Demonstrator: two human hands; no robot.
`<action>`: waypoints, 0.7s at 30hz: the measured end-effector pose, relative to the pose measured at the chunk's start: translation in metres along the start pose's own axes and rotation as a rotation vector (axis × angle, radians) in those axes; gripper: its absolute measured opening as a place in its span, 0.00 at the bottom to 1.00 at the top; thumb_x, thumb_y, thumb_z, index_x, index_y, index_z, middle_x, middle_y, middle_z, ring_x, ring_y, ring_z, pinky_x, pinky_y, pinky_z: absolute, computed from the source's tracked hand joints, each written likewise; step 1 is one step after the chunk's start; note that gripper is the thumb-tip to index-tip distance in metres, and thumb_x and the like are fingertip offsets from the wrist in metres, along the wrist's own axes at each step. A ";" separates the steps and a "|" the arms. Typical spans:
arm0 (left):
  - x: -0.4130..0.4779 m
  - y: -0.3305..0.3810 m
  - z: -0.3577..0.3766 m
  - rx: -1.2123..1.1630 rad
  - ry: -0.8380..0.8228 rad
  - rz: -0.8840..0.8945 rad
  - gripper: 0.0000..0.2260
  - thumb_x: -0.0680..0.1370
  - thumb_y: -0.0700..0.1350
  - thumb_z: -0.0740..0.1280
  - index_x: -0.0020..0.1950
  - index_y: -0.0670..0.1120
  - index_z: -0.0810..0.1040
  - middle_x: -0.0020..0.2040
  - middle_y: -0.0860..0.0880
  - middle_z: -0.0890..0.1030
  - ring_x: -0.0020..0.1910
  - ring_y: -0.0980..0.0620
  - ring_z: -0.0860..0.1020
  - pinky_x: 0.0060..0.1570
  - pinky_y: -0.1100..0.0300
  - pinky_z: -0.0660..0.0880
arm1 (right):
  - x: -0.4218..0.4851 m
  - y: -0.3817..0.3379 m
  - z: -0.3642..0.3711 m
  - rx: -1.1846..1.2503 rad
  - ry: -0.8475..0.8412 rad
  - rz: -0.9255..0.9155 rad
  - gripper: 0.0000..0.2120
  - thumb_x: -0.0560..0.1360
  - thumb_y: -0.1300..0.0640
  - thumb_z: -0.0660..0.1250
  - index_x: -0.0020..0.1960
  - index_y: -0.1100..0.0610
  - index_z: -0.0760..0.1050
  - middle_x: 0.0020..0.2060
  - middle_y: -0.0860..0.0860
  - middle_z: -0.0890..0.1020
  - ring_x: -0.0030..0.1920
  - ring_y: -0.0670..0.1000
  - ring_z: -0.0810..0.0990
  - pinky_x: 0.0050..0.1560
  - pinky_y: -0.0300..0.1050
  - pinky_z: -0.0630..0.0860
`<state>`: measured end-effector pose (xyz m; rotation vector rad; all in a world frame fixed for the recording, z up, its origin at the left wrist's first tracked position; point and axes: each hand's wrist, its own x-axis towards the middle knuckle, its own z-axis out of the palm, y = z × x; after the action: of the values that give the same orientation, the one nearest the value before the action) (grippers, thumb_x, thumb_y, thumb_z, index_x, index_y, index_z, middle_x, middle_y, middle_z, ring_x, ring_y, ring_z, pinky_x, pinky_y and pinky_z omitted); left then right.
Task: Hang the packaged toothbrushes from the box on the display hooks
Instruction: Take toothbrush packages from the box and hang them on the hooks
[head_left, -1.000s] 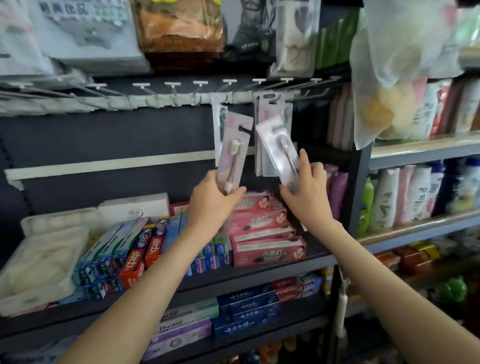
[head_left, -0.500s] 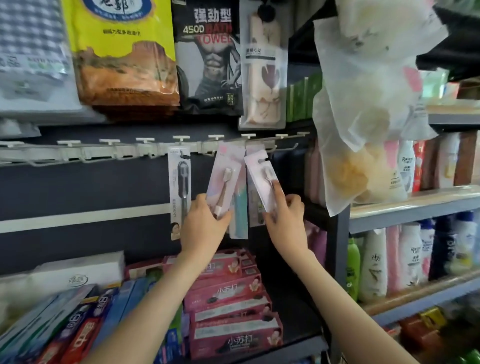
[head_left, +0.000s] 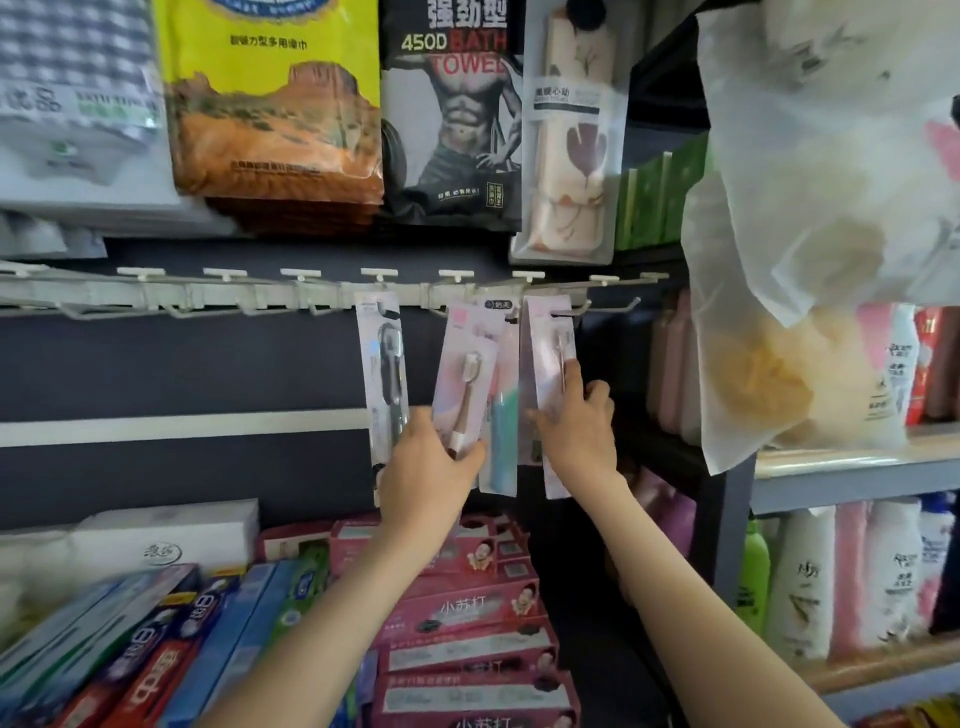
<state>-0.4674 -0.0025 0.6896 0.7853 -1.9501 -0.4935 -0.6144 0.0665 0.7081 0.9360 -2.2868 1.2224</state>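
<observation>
Below the hooks (head_left: 615, 306), left hand (head_left: 427, 470) and right hand (head_left: 577, 428) hold packs (head_left: 464, 364)

The left toothbrush pack (head_left: 457, 332) was pink, its brush (head_left: 467, 395) brown and white; the right toothbrush pack (head_left: 543, 332) was paler pink. The back panel (head_left: 182, 364) was dark grey and the hook rail (head_left: 234, 293) white.
</observation>
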 end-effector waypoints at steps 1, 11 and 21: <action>-0.001 0.000 0.000 0.020 0.007 0.020 0.20 0.75 0.56 0.69 0.57 0.45 0.69 0.38 0.54 0.73 0.36 0.51 0.76 0.33 0.55 0.75 | -0.005 -0.002 0.000 0.006 0.021 -0.018 0.34 0.78 0.49 0.64 0.77 0.53 0.51 0.68 0.59 0.61 0.68 0.59 0.62 0.65 0.56 0.68; -0.016 0.013 0.014 0.131 0.011 0.289 0.23 0.78 0.49 0.64 0.69 0.40 0.66 0.62 0.44 0.75 0.61 0.46 0.75 0.47 0.57 0.72 | -0.064 -0.038 -0.010 0.794 -0.186 -0.080 0.15 0.79 0.61 0.62 0.61 0.51 0.62 0.46 0.49 0.78 0.45 0.48 0.80 0.45 0.47 0.78; -0.035 0.002 0.028 -0.048 -0.037 0.362 0.32 0.75 0.44 0.71 0.75 0.38 0.62 0.68 0.41 0.73 0.67 0.45 0.73 0.55 0.55 0.76 | -0.062 -0.037 -0.018 0.780 0.128 -0.078 0.31 0.74 0.67 0.67 0.69 0.53 0.55 0.51 0.45 0.73 0.45 0.37 0.77 0.44 0.32 0.75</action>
<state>-0.4798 0.0239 0.6554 0.3812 -2.0488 -0.3348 -0.5439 0.0904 0.7024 1.1242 -1.6415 2.1198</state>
